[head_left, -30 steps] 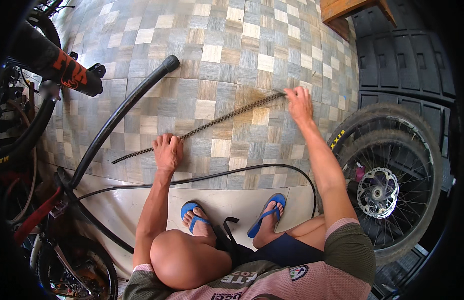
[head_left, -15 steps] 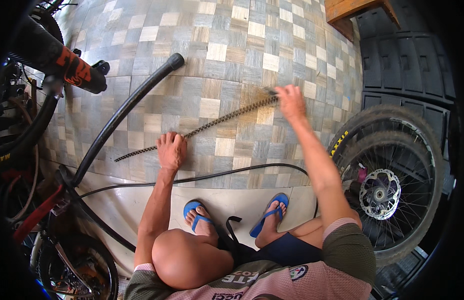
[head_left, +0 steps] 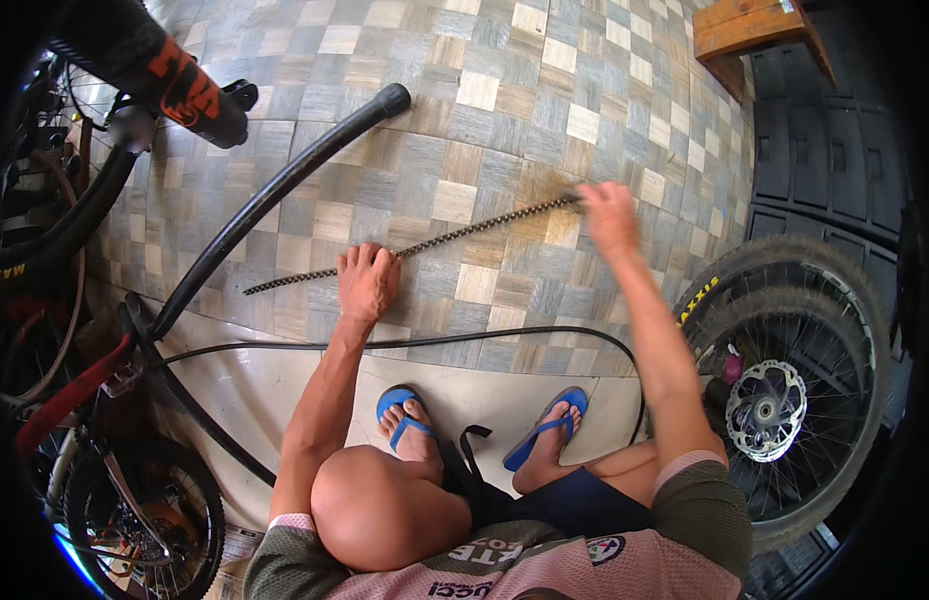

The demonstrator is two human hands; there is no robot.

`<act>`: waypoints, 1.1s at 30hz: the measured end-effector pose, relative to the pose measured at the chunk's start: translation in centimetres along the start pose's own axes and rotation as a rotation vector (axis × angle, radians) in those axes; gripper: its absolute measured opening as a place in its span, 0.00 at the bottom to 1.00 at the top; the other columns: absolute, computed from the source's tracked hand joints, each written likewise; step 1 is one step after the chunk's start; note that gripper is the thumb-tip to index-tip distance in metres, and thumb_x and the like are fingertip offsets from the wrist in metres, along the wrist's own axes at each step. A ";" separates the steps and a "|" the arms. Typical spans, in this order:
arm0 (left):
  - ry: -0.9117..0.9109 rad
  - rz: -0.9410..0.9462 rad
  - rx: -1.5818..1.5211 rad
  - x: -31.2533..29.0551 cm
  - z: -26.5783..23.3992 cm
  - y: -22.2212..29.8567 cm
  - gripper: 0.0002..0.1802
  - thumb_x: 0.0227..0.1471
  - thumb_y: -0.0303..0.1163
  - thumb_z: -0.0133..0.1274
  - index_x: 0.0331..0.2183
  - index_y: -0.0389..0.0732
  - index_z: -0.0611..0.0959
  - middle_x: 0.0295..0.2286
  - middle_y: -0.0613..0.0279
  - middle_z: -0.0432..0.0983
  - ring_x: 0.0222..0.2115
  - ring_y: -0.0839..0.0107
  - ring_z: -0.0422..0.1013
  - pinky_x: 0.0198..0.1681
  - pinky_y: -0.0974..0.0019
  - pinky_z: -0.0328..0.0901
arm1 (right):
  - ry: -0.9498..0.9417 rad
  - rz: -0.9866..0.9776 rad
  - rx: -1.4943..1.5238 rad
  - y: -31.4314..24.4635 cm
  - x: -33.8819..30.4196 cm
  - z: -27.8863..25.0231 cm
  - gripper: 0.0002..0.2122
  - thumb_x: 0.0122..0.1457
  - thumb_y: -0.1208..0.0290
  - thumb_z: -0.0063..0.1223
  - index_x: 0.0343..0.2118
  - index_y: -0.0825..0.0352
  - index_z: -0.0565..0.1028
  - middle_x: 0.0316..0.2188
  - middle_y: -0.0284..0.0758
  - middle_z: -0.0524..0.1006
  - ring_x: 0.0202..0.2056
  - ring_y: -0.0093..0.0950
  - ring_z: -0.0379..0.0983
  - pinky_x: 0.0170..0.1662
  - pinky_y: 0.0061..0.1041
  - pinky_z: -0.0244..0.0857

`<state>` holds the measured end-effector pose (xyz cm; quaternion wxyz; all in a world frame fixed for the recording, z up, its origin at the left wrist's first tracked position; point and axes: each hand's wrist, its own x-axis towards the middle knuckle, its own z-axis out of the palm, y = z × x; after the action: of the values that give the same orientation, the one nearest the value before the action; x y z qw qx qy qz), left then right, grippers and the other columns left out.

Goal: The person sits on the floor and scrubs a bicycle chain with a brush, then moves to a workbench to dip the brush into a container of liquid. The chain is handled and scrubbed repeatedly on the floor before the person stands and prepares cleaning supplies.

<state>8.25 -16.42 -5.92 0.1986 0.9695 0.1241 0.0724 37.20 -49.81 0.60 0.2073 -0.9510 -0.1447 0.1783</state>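
Observation:
A dark bicycle chain [head_left: 475, 228] lies stretched slantwise over the checkered floor, its free end at the left. My left hand [head_left: 369, 280] presses down on it, with fingers closed round the links partway along. At the chain's far right end is my right hand [head_left: 610, 220], slightly blurred, its fingers bent around a small dark thing against the chain. What that thing is cannot be made out. A brownish stain [head_left: 557, 228] marks the tiles just beside my right hand.
A black bent tube stand [head_left: 275, 205] rises at left, near bicycle parts and a black frame tube [head_left: 190, 95]. A black cable [head_left: 485, 335] curves in front of my sandalled feet. Wheels with a disc rotor [head_left: 767, 410] lie at right; a wooden bench [head_left: 750, 35] stands far right.
The whole view has shifted a little. The chain lies at a flatter slant, its left end slightly farther from me. Both hands stay on the chain; the right is motion-blurred in both frames.

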 end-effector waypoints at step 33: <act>0.007 -0.008 0.023 0.2 -0.2 0.5 0.08 0.59 0.37 0.62 0.36 0.44 0.82 0.39 0.57 0.76 0.41 0.53 0.70 0.46 0.49 0.60 | 0.328 -0.230 -0.388 4.9 0.9 -3.7 0.10 0.72 0.58 0.54 0.42 0.56 0.82 0.38 0.35 0.74 0.44 0.31 0.70 0.44 0.37 0.68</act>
<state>8.56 -16.77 -5.54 0.1874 0.9709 0.1295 0.0738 40.47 -55.06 1.34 0.0608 -0.9663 -0.2479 -0.0337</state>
